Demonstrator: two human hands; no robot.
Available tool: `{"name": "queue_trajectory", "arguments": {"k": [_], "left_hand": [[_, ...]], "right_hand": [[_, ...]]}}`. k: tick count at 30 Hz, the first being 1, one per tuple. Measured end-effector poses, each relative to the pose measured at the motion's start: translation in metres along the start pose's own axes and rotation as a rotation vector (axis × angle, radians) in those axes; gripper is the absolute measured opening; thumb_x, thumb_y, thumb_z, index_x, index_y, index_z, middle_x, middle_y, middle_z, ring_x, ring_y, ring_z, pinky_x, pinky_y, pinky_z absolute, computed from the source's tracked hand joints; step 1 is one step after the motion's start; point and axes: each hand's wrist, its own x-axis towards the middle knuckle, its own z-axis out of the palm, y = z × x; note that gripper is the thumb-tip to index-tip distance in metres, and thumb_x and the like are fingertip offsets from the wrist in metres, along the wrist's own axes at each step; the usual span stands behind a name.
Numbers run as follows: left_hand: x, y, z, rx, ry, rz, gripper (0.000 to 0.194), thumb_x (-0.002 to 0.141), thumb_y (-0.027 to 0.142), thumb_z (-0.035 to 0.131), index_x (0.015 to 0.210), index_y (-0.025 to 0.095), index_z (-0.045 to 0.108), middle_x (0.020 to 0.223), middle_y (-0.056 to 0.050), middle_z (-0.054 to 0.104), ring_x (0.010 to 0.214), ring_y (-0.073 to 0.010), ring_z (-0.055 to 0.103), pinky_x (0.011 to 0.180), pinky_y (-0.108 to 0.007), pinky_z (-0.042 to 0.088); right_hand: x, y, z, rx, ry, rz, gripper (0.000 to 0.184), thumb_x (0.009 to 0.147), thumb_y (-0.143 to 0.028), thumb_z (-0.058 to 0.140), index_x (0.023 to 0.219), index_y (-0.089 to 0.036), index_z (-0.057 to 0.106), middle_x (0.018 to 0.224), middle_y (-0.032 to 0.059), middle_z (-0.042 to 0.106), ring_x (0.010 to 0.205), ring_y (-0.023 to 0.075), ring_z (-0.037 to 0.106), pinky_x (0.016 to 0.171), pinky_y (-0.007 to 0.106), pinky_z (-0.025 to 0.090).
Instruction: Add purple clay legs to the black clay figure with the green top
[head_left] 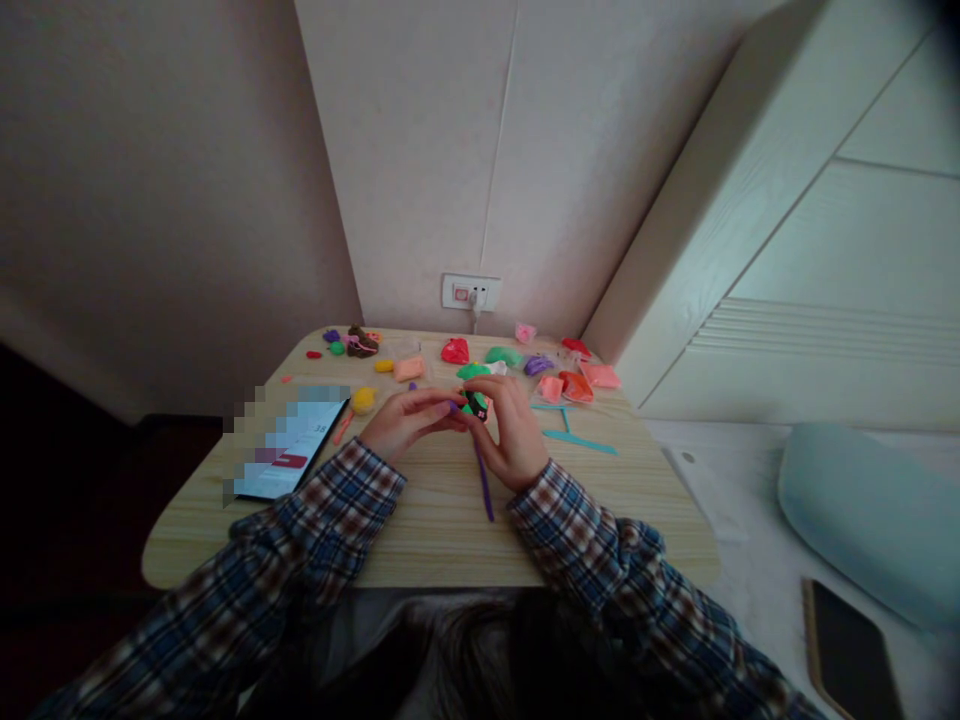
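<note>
My right hand (514, 430) curls its thumb and fingers around a small black and green clay figure (477, 404). From the left, my left hand (405, 422) reaches to the same spot, its thumb and fingertips closed on a bit of purple clay (453, 407) beside the figure. Fingers hide part of the figure. Below my right thumb, a thin purple clay strip (486, 490) runs towards me along the wooden table (420, 540); its far end is hidden by the hands.
A tablet (289, 445) lies at the left, near a yellow clay ball (364, 401). Bagged clay, including a red packet (455, 350) and an orange packet (576, 387), covers the back. Blue plastic tools (581, 441) lie right of my hands. A phone (851, 650) rests beyond the table.
</note>
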Motion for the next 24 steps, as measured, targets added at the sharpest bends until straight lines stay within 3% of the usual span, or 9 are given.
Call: {"name": "queue_trajectory", "arguments": {"k": [3,6,11,17,20,24], "left_hand": [[-0.0008,0.0015,0.0017,0.003,0.046,0.013,0.026,0.055,0.027,0.079,0.073,0.011,0.066,0.068,-0.002,0.068,0.061,-0.0117,0.061,0.062,-0.023,0.05],[-0.001,0.001,0.0028,-0.005,0.054,0.011,0.025,0.06,0.034,0.075,0.062,0.012,0.063,0.053,0.0,0.062,0.05,-0.01,0.056,0.05,-0.021,0.047],[0.001,-0.003,0.002,0.0,0.04,0.034,0.026,0.057,0.026,0.077,0.077,0.012,0.069,0.081,-0.005,0.07,0.073,-0.0158,0.065,0.075,-0.028,0.05],[0.0024,-0.0047,-0.0015,0.082,0.19,0.109,0.022,0.053,0.027,0.079,0.064,0.012,0.067,0.061,0.001,0.067,0.049,-0.0073,0.055,0.056,-0.021,0.047],[0.0015,-0.0048,-0.0012,0.088,0.172,0.134,0.024,0.057,0.027,0.077,0.074,0.012,0.069,0.076,-0.003,0.071,0.069,-0.015,0.065,0.075,-0.029,0.05],[0.0006,-0.0055,-0.001,0.067,0.118,0.134,0.038,0.063,0.026,0.073,0.098,0.014,0.065,0.102,-0.008,0.067,0.096,-0.0221,0.062,0.095,-0.038,0.042]], "right_hand": [[-0.0007,0.0007,0.0,-0.004,0.032,0.025,0.023,0.085,-0.018,0.042,0.107,-0.015,0.048,0.104,0.0111,0.056,0.101,0.0211,0.049,0.087,0.039,0.042],[-0.0012,0.0007,0.0006,-0.002,0.041,0.045,0.023,0.084,-0.015,0.04,0.105,-0.015,0.05,0.102,0.0104,0.056,0.099,0.0207,0.049,0.087,0.038,0.042],[-0.001,0.0006,0.0008,0.008,0.028,0.068,0.023,0.082,-0.012,0.04,0.101,-0.016,0.052,0.101,0.0093,0.056,0.098,0.0209,0.049,0.086,0.037,0.042],[-0.0005,0.0012,0.0005,0.022,-0.001,0.073,0.022,0.082,-0.01,0.039,0.096,-0.017,0.053,0.099,0.0088,0.056,0.096,0.0211,0.049,0.084,0.038,0.043],[-0.0005,0.0013,0.0008,0.025,-0.022,0.078,0.022,0.081,-0.008,0.039,0.094,-0.018,0.053,0.098,0.0084,0.056,0.095,0.0209,0.049,0.084,0.038,0.042],[-0.0005,0.0015,0.0016,0.029,-0.015,0.072,0.023,0.08,-0.007,0.039,0.094,-0.018,0.053,0.098,0.0081,0.055,0.095,0.0203,0.049,0.085,0.037,0.043]]}}
